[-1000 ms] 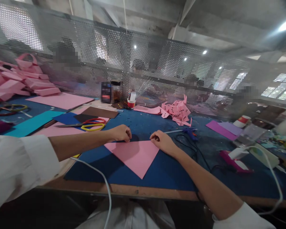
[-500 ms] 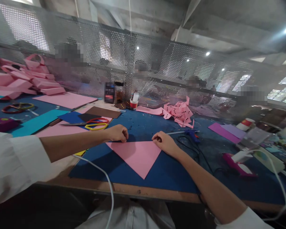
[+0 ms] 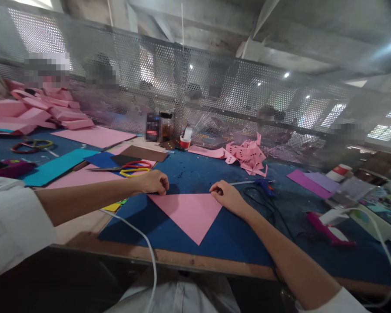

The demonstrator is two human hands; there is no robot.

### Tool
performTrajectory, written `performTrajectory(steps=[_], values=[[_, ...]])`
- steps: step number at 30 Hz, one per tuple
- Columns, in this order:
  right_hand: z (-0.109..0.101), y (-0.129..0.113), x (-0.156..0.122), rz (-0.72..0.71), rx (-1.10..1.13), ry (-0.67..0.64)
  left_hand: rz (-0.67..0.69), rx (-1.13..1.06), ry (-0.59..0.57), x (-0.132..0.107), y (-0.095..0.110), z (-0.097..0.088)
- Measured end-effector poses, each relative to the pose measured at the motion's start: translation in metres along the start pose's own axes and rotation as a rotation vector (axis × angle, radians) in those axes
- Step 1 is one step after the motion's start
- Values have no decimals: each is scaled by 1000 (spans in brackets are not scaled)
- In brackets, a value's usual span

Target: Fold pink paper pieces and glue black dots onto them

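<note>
A pink paper folded into a triangle (image 3: 189, 214) lies on the blue mat (image 3: 234, 237), its point toward me. My left hand (image 3: 153, 182) rests curled at the fold's left end, fingers pressed down on the edge. My right hand (image 3: 226, 195) is curled too, its fingertips pressing the fold's right corner. Both forearms lie over the table's wooden front edge (image 3: 195, 260).
Red and yellow scissors (image 3: 130, 169) lie on coloured sheets to the left. A blue glue gun (image 3: 263, 184) with a black cord sits right of my right hand, a magenta glue gun (image 3: 329, 228) farther right. Crumpled pink scraps (image 3: 249, 155), jars (image 3: 159, 126) and a perforated metal screen (image 3: 215, 95) stand behind. Pink boxes (image 3: 35, 113) are piled far left.
My left hand has slid a little to the left along the fold. My right hand stays at the right corner. The view has shifted slightly.
</note>
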State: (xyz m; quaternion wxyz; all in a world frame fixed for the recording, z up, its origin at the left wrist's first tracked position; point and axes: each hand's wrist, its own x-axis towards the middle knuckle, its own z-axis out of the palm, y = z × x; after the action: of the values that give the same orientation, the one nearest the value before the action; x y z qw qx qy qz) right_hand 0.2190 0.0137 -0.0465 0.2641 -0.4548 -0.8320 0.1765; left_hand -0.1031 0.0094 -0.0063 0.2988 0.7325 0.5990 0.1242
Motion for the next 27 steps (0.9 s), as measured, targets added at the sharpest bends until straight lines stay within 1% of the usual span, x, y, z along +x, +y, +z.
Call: performTrajectory(steps=[13, 22, 27], values=[[0, 1, -1, -9, 4, 2, -32, 11, 43, -6, -32, -6], [1, 2, 0, 2, 0, 1, -38, -12, 50, -11, -45, -11], [1, 1, -1, -4, 7, 0, -50, -12, 45, -12, -49, -13]])
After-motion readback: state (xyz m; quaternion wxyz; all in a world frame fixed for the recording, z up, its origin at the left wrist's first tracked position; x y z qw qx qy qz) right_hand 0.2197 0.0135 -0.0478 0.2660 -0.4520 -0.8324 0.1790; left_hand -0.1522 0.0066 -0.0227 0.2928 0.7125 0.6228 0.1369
